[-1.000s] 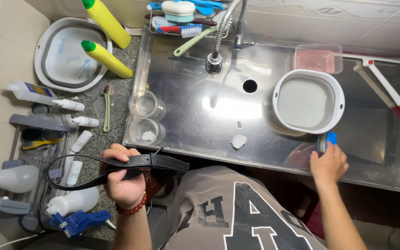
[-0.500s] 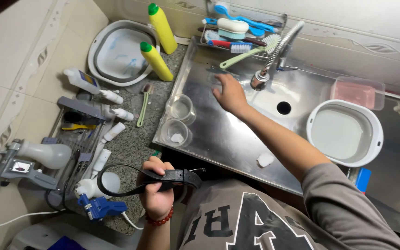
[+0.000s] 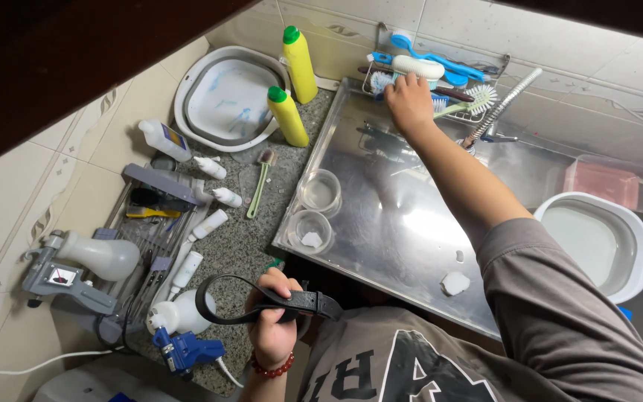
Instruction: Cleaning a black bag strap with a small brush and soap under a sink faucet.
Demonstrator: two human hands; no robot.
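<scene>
The right hand (image 3: 408, 100) has travelled further since half a second ago: then it lay flat on the steel sink (image 3: 381, 216) near the faucet (image 3: 501, 108), and a full second ago it was down at the near rim beside a blue item. Now the arm is stretched across the basin and the fingers curl onto the wire rack (image 3: 440, 89) at the back wall, touching the brushes (image 3: 418, 67) stored there; whether they have closed on one cannot be told. The left hand (image 3: 273, 320) has kept its place low at the front edge, clenched around the black strap (image 3: 262, 301), whose loop sticks out to the left over the speckled table (image 3: 262, 223). The view has also swung left and tilted compared with before, so the grey tray of tools (image 3: 150, 246) and the white spray bottles (image 3: 102, 253) sit nearer the middle. Two clear glass cups (image 3: 314, 212) stand at the sink's left rim, one behind the other. Two yellow bottles with green caps (image 3: 292, 85) stand beside the grey oval basin (image 3: 225, 97). A white basin (image 3: 597, 242) lies at the right, just beside the right arm's sleeve.
</scene>
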